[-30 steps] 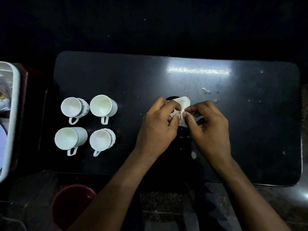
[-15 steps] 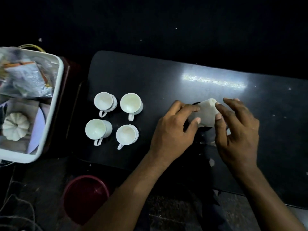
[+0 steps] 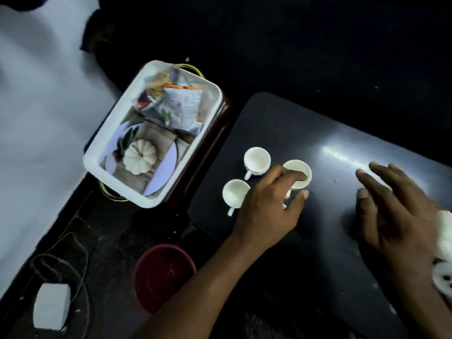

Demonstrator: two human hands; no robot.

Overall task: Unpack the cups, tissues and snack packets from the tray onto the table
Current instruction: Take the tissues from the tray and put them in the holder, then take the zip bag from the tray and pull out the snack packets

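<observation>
A white tray (image 3: 111,178) stands left of the black table (image 3: 330,123) and holds snack packets (image 3: 182,105) at its far end. Three white cups (image 3: 256,159) (image 3: 235,193) (image 3: 300,170) show on the table's left part. My left hand (image 3: 269,212) hovers over them with its fingers spread and holds nothing; it covers part of the right cup and whatever lies beneath it. My right hand (image 3: 396,211) is flat and open above the table's middle. White tissues (image 3: 445,231) lie at the right edge, behind that hand.
The tray rests on a dark red stand (image 3: 217,140). A maroon bucket (image 3: 163,275) sits on the floor below the table's near left corner. A white block (image 3: 51,305) with cables lies further left. A round white piece (image 3: 443,278) pokes in at the right edge.
Both hands have let go of the tissues. My left hand has moved left over the cups, my right hand has opened, and the view has swung left toward the tray.
</observation>
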